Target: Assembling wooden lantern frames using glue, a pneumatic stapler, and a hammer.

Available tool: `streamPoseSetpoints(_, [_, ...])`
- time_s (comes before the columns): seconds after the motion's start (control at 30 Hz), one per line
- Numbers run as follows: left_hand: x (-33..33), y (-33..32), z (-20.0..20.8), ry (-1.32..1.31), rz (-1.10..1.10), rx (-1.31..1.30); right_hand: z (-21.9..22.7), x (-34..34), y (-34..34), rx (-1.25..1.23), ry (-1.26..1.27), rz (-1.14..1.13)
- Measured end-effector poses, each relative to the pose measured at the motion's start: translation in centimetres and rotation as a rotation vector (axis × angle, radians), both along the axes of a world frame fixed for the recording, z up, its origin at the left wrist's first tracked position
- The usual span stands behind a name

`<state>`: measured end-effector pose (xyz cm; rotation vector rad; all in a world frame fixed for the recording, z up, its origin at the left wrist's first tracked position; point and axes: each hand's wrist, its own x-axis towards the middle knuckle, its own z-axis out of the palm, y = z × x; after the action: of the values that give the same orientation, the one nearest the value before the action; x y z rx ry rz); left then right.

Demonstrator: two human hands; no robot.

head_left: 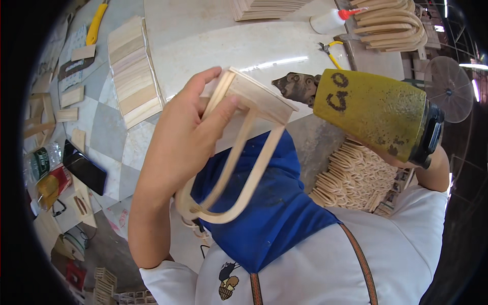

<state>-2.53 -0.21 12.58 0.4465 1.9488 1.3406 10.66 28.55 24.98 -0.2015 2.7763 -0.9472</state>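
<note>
In my left hand (190, 124) is a pale wooden frame (256, 175) made of bent U-shaped strips, with a flat wooden piece (262, 100) joined across its upper end. My thumb lies over the near side of that piece and my fingers wrap behind it. My right hand (401, 161) is around a worn olive-yellow nail gun (371, 112), its fingers mostly hidden behind the body. The gun's dark metal nose (297, 87) points left at the flat piece; whether they touch, I cannot tell.
Thin wooden slats (134, 71) lie in a row on the table (198, 30). Further back are a white glue bottle (325, 21), yellow-handled pliers (333, 51) and bent wooden strips (391, 25). A phone (85, 168) sits left. Many bent pieces (356, 175) are piled low at right.
</note>
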Motion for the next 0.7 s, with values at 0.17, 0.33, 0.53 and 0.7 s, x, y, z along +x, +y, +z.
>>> streamPoseSetpoints(0.17, [2.8,0.9,4.5,0.415,-0.046,-0.047,-0.2,3.2,2.3,-0.024,0.054,-0.005])
streamPoseSetpoints(0.33, [5.3,3.5,4.2,0.982,-0.253,-0.241,-0.3,7.0,4.2,-0.028,0.052,-0.041])
streamPoseSetpoints(0.53, [7.9,4.4,-3.4,1.382,-0.16,-0.1,-2.2,9.3,5.3,-0.045,-0.043,-0.007])
streamPoseSetpoints(0.7, [8.6,5.3,-3.0,1.319,-0.198,-0.22,-4.0,8.8,4.0,-0.132,-0.001,-0.091])
